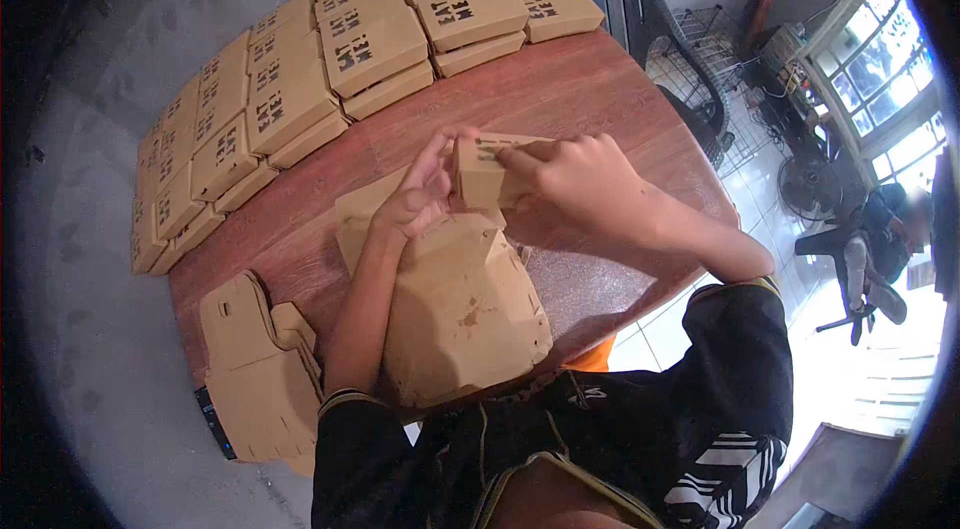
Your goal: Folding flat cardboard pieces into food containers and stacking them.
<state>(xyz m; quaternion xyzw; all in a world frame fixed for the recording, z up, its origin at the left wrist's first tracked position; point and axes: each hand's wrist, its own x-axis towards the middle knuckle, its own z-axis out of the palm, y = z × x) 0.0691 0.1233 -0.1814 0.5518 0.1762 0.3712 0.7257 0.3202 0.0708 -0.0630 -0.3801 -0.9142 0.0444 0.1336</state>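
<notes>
Over the table, a small brown cardboard box with dark lettering on its lid is held between both hands. My left hand is at its left side, with the fingertips along the upper corner. My right hand grips it from the right, its fingers over the lettered face and partly hiding the box. Under my forearms lies a pile of flat cardboard box blanks, with brown stains on the top sheet. Another pile of unfolded blanks lies by my left elbow at the table's edge.
Closed cardboard boxes bearing lettering stand stacked in rows along the far side of the reddish wooden table. Beyond its right end are a dark plastic chair, a wire rack and a fan. A person sits at far right.
</notes>
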